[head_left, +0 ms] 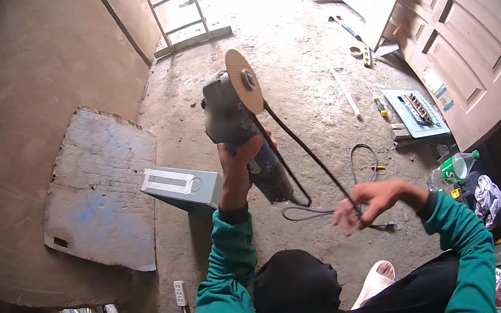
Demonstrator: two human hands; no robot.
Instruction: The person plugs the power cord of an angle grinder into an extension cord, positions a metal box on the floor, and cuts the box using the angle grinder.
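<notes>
My left hand (242, 164) is wrapped round the body of an angle grinder (225, 113), raised above the floor with its head pointing away from me. A tan round disc (243, 83) is fitted on its right side. The black cord (307, 137) runs in two lengths from behind the disc, one down beside the body, the other slanting to my right hand (374, 202). That hand closes round the cord, its fingertips slightly blurred. A dark plug (385, 225) shows just below it. Under the grinder, a grey metal box (185, 184) with white tape stands on the floor.
A stained board (103, 188) leans on the left wall. At right are an electrical panel (416, 110), a screwdriver (380, 106), a plastic bottle (455, 169) and leaning panelled doors (462, 35). A ladder (176, 10) stands far off; a power strip (180, 293) lies lower left.
</notes>
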